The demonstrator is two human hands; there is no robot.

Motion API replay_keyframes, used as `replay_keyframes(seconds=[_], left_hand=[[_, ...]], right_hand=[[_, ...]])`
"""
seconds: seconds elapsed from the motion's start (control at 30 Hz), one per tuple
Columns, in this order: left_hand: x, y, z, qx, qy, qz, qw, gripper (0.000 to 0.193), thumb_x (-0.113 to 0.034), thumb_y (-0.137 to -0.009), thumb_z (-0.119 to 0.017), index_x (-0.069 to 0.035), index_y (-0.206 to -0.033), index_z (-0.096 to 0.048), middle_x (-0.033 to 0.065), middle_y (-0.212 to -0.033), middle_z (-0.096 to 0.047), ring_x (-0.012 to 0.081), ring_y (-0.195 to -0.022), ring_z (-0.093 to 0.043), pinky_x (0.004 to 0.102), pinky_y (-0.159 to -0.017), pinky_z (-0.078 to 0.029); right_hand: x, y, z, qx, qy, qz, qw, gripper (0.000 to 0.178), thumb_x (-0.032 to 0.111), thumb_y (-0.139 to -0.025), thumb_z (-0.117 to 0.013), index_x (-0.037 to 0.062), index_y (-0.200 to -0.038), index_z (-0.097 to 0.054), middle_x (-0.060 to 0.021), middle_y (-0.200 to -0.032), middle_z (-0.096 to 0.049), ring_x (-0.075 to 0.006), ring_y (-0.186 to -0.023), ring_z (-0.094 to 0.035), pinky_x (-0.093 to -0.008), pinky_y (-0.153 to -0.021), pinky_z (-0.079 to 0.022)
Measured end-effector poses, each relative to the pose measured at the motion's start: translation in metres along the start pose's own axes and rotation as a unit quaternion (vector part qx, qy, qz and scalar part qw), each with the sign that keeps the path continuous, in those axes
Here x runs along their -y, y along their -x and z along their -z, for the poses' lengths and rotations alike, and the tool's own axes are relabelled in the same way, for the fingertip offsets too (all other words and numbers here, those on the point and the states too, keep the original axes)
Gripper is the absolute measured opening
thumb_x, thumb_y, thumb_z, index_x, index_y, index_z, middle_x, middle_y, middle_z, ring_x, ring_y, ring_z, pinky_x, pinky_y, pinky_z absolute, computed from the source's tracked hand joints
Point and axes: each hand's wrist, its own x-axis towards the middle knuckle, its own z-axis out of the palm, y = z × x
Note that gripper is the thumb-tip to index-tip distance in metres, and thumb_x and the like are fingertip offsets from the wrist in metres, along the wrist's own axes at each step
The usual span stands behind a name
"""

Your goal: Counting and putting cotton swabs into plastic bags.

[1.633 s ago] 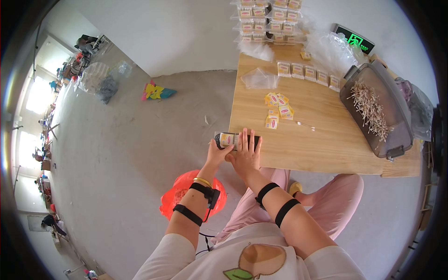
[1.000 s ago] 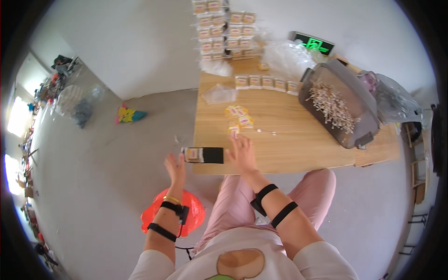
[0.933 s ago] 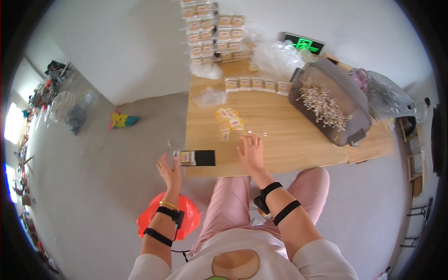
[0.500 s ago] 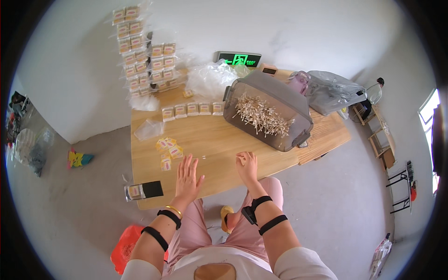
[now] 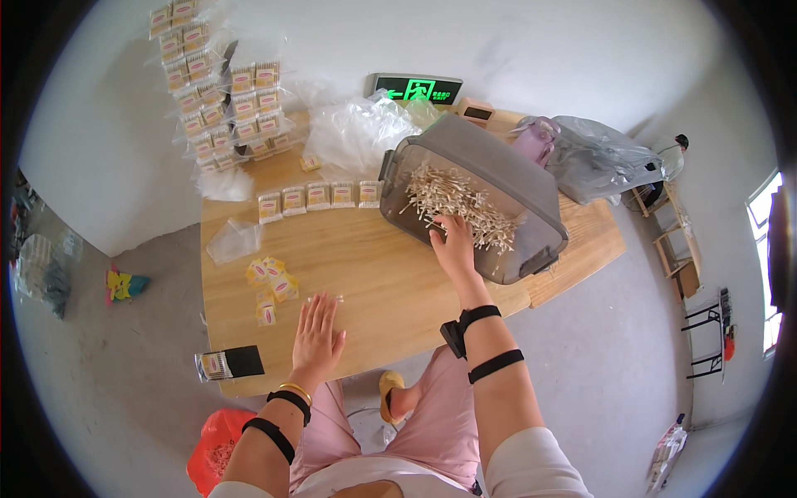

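My left hand (image 5: 318, 340) lies flat on the wooden table (image 5: 357, 274) with its fingers stretched out. A few cotton swabs (image 5: 326, 297) lie at its fingertips. My right hand (image 5: 455, 247) is at the open side of a grey translucent plastic bin (image 5: 531, 191) lying tipped on its side. Its fingers are slightly bent and apart, at the near edge of a heap of cotton swabs (image 5: 457, 195) in the bin. Whether the fingertips touch swabs is hard to make out. Small yellow and white cards (image 5: 274, 280) lie left of centre, beyond my left hand.
Packed swab bags (image 5: 318, 196) stand in a row, with tall stacks of packs (image 5: 191, 75) at the back left. A clear plastic bag heap (image 5: 357, 133), an exit sign (image 5: 415, 89) and a grey bag (image 5: 602, 158) sit behind. A black card with a pack (image 5: 232, 363) lies front left.
My right hand has moved forward and right from the table to the swabs in the bin. My left hand stays flat near the front edge, now with swabs at its fingertips. The view has shifted.
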Motion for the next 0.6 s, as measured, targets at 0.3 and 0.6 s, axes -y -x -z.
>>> replay_keyframes(seconds=[0.3, 0.6], left_hand=[[0.000, -0.002, 0.004, 0.010, 0.007, 0.009, 1.000, 0.062, -0.028, -0.094, -0.059, -0.003, -0.148, -0.042, 0.0187, -0.157, -0.038, 0.0332, -0.150, -0.030, 0.0504, -0.126, -0.020], [-0.003, -0.005, 0.004, 0.002, 0.015, 0.004, 1.000, 0.060, -0.028, -0.094, -0.058, -0.003, -0.146, -0.043, 0.0185, -0.153, -0.042, 0.0336, -0.148, -0.034, 0.0520, -0.125, -0.021]], right_hand=[[0.000, -0.027, -0.032, 0.077, 0.185, 0.166, 0.966, 0.032, 0.017, -0.089, -0.065, 0.0044, -0.119, -0.068, -0.0053, -0.145, -0.049, -0.0283, -0.131, -0.044, -0.0472, -0.110, -0.037], [-0.005, -0.049, -0.055, 0.066, 0.270, 0.175, 0.945, 0.040, 0.019, -0.092, -0.062, -0.0004, -0.127, -0.064, -0.0033, -0.139, -0.052, -0.0262, -0.122, -0.048, -0.0420, -0.106, -0.040]])
